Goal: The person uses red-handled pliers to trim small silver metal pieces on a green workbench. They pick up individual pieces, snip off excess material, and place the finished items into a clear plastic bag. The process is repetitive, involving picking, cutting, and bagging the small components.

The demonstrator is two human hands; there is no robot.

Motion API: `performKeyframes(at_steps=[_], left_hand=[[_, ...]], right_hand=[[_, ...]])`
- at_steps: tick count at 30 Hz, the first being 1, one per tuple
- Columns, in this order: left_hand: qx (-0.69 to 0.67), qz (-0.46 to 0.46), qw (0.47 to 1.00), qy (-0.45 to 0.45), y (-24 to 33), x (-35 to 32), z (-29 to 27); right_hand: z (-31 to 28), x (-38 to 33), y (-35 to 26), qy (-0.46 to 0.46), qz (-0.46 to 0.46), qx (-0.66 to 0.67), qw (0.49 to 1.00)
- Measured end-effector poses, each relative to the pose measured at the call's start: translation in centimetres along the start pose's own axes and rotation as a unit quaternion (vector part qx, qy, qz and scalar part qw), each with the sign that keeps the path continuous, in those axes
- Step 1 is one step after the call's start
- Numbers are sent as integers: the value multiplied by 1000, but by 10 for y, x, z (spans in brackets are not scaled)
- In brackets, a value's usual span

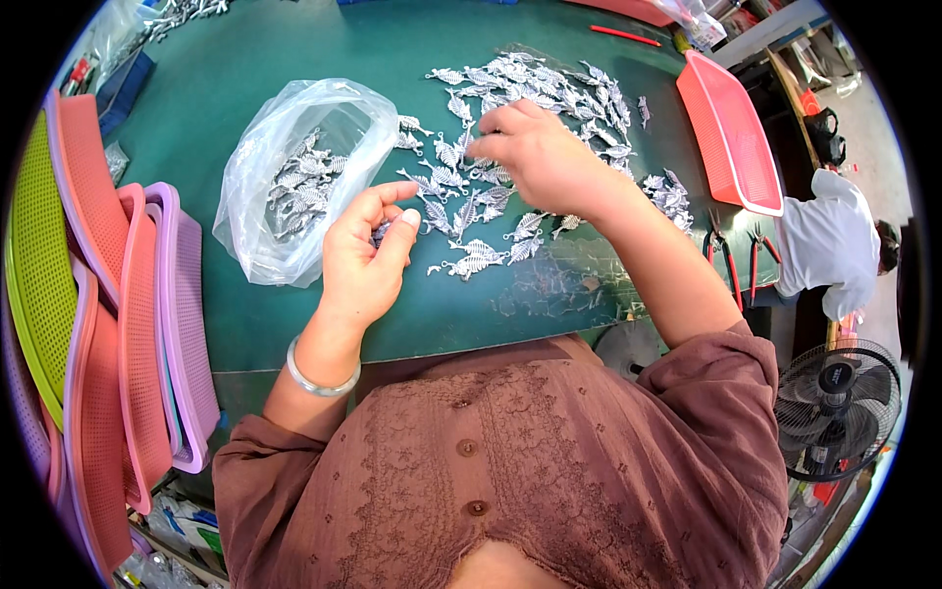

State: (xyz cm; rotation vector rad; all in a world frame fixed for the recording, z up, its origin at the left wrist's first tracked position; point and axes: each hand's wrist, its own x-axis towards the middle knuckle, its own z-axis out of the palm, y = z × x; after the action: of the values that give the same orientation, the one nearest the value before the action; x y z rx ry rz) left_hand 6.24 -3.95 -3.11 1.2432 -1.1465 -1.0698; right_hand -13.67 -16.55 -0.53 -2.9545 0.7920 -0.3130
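Note:
Small silver-grey metal fish-skeleton charms [564,96] lie in a loose spread on the green tabletop. My left hand [363,250] is curled beside the clear plastic bag [245,187], with a few grey charms [380,234] partly showing in its palm. Inside the bag, whose mouth gapes, rests a heap of the same charms [306,182]. Over the left part of the spread is my right hand [540,157], its fingers bent down toward the charms. Its fingertips look closed together, and whatever may be between them is hidden.
Stacked plastic baskets [182,324] crowd the left side. A pink basket [731,137] sits at the table's right edge, near two red-handled pliers [723,257]. A red pen-like stick [625,35] lies at the back. On the right are a fan [834,407] and another person [829,240].

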Motion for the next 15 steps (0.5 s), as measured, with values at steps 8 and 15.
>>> performKeyframes(at_steps=[8, 15], left_hand=[[7, -3, 1000, 2, 0, 0, 0], [22, -12, 1000, -1, -1, -1, 0]], right_hand=[[8, 9, -7, 24, -23, 19, 999], [14, 18, -24, 32, -2, 114, 993]])
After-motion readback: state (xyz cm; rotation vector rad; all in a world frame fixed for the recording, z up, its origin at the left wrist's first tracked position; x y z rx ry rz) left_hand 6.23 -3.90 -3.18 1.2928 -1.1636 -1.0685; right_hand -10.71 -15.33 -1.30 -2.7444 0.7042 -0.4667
